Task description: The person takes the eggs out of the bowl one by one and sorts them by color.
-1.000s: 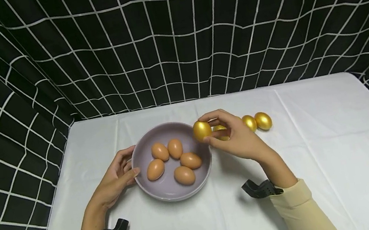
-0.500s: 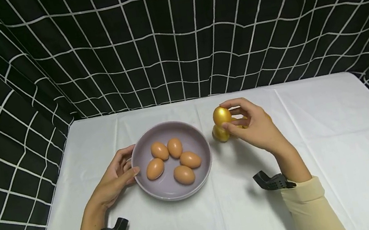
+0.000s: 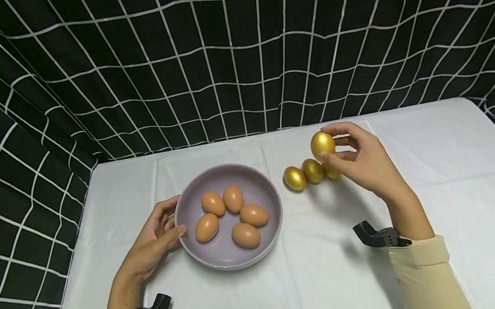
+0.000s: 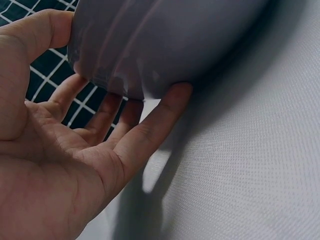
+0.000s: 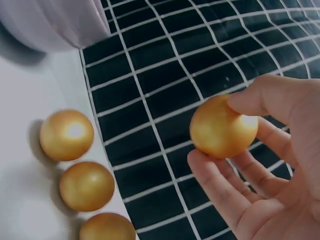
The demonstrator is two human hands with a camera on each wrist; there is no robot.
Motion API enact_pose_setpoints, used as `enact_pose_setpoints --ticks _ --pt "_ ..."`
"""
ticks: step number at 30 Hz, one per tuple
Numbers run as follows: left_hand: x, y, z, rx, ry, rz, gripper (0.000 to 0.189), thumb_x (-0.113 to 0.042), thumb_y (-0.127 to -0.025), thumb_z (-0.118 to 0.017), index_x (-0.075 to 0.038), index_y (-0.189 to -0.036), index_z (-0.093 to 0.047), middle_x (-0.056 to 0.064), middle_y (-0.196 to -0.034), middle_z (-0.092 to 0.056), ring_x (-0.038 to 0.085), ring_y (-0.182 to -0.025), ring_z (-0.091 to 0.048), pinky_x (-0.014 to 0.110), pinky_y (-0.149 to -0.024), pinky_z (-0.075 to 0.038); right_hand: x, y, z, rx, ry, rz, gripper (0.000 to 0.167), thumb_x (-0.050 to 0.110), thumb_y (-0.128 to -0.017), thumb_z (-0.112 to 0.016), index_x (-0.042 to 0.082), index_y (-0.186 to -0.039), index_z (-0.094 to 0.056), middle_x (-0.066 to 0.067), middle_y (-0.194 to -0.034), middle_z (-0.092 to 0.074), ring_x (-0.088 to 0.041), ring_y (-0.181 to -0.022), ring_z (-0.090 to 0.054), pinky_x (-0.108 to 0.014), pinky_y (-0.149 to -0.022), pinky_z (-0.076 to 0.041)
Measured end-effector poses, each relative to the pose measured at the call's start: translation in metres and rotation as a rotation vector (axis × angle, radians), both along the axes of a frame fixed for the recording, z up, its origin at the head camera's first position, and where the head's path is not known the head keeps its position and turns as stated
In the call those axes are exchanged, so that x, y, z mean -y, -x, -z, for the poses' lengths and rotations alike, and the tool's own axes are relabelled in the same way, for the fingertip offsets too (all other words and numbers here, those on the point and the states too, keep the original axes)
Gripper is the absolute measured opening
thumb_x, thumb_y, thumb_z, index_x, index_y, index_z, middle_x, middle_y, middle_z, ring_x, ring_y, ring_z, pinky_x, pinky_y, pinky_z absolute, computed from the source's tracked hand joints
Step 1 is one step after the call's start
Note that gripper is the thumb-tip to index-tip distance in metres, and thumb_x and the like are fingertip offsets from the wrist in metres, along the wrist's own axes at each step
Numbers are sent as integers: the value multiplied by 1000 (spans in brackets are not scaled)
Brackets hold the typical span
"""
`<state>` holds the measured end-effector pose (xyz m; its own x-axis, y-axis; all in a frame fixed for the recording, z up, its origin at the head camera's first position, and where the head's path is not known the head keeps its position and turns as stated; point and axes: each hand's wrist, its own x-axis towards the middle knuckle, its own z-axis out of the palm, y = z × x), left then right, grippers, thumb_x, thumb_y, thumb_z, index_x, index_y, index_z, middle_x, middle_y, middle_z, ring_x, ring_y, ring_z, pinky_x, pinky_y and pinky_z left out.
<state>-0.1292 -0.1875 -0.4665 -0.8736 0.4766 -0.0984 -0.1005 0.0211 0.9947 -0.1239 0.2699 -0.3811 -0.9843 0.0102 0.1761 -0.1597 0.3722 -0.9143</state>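
Observation:
A mauve bowl (image 3: 234, 259) stands on the white-covered table, with several brown eggs (image 3: 246, 235) lying inside. My left hand (image 3: 152, 243) holds its left side. In the left wrist view the thumb is at the rim of the bowl (image 4: 165, 40) while the fingers touch its outer wall. Up in the air, my right hand (image 3: 366, 161) pinches a golden egg (image 3: 322, 144) between thumb and fingertips; the right wrist view shows this golden egg (image 5: 220, 127) closely. Below it, a row of golden eggs (image 3: 295, 178) rests on the cloth, its right end partly hidden by that hand.
White cloth (image 3: 463, 186) covers the table. Black curtains with a white grid (image 3: 233, 60) hang behind it and along the left and right sides. A black wrist device (image 3: 381, 236) is strapped on each forearm.
The right hand, holding the golden egg, has moved from over the bowl's right rim to the right, above the right end of the golden row. Left hand and bowl have stayed put.

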Motion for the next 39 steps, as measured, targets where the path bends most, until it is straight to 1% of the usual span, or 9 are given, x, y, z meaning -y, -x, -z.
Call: enact_pose_setpoints --ticks 6,10,14,18,22,27,32,35,39 --pt "0 -1 0 11 -4 -8 70 -3 -101 -64 -9 -162 -31 4 -159 -42 4 -133 -58 34 -93 -63 -15 -1 4 35 -50 47 50 9 -95 -77 6 -142 -59 -3 -138 -58 -6 -115 -64 -12 -89 -58" --pt "1 -1 1 4 -2 -5 69 -3 -101 -63 -10 -162 -31 3 -157 -43 5 -132 -59 34 -93 -63 -23 -1 8 55 -85 90 50 12 -95 -76 8 -142 -59 -2 -137 -59 -4 -114 -62 -10 -88 -57" --pt "2 0 1 -7 3 1 69 -3 -101 -62 -10 -162 -31 3 -156 -43 5 -132 -59 33 -93 -63 -32 0 13 68 -150 138 50 16 -96 -76 10 -143 -60 -6 -141 -60 -2 -112 -60 -7 -87 -54" --pt "2 -1 1 -9 3 1 69 -3 -101 -63 -10 -162 -31 2 -156 -44 4 -132 -58 32 -93 -63 -44 0 16 65 -216 188 51 18 -97 -75 11 -145 -59 -8 -144 -61 -1 -111 -58 -5 -85 -51" --pt "2 -2 1 -5 6 -2 69 -4 -101 -63 -10 -162 -31 1 -155 -44 4 -131 -59 31 -93 -63 -56 -1 19 63 -236 227 51 20 -97 -75 10 -145 -60 -7 -141 -61 -1 -110 -57 -4 -84 -51" --pt "2 -1 1 -2 17 -1 69 -4 -101 -63 -12 -162 -31 3 -154 -44 5 -129 -59 33 -93 -63 -70 -3 24 86 -258 248 51 21 -97 -74 9 -145 -60 -8 -142 -60 4 -107 -57 -3 -83 -50" --pt "1 0 1 2 17 2 70 -4 -101 -63 -11 -162 -31 6 -156 -43 6 -129 -60 33 -93 -63 -79 -6 28 115 -297 269 52 23 -97 -75 10 -145 -60 -12 -142 -60 9 -102 -54 -5 -79 -48" --pt "1 0 1 3 19 2 70 -4 -101 -63 -10 -162 -30 7 -156 -43 7 -129 -60 33 -92 -63 -82 -6 30 125 -314 282 54 22 -97 -74 10 -147 -58 -15 -141 -61 7 -100 -53 -7 -79 -47" --pt "1 0 1 2 25 -3 70 -4 -101 -63 -10 -162 -30 6 -155 -44 6 -128 -60 33 -92 -63 -86 -4 37 138 -324 293 58 19 -97 -73 9 -150 -54 -22 -140 -63 4 -98 -53 -8 -81 -44"
